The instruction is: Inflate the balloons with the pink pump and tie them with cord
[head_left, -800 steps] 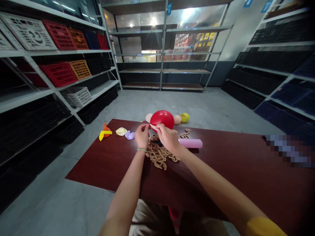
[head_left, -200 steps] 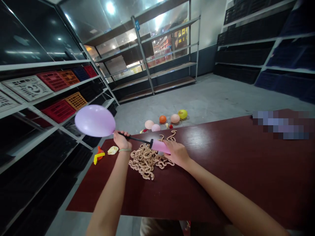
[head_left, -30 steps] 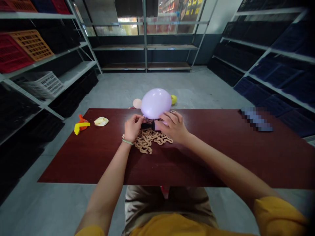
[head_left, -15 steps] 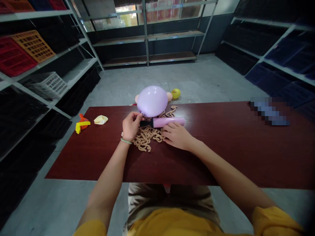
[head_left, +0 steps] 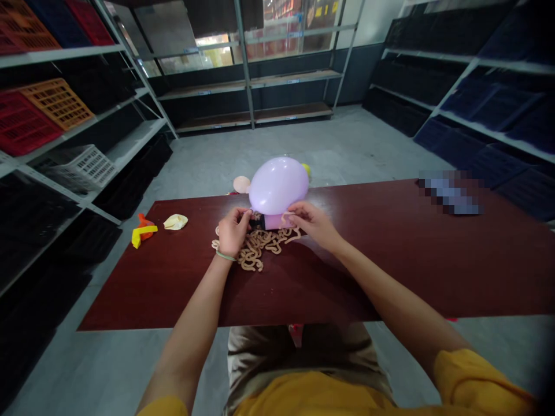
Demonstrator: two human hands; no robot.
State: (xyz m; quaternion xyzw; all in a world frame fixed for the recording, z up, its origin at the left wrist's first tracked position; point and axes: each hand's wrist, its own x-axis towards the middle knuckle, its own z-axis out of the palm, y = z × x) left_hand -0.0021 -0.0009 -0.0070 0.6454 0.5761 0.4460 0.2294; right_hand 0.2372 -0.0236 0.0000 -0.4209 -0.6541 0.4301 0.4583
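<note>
Forearms (head_left: 202, 303) are stretched forward over the desk (head_left: 390, 254) and angled inward, so that both hands are brought near each other with palms turned down. By the left hand (head_left: 233, 231), the knotted-looking neck of an inflated lilac balloon (head_left: 280, 185) is pinched between thumb and fingertips; the balloon itself is held just beyond and between the two hands. By the right hand (head_left: 317, 226), a curly tan piece (head_left: 286, 219) appears to be gripped at the fingertips. Between the hands, a pink pump (head_left: 274, 222) is partly covered by the fingers, and below it a pile of tan pieces (head_left: 255, 251) is spread. Well to the left of the left hand, a limp cream balloon (head_left: 176, 222) and limp yellow and orange balloons (head_left: 144, 231) are laid. Beyond the hands, a peach balloon (head_left: 241, 184) and a yellow-green balloon (head_left: 306, 169) are partly hidden by the lilac one. Far right of the right hand, a pixelated object (head_left: 451, 193) cannot be identified.
</note>
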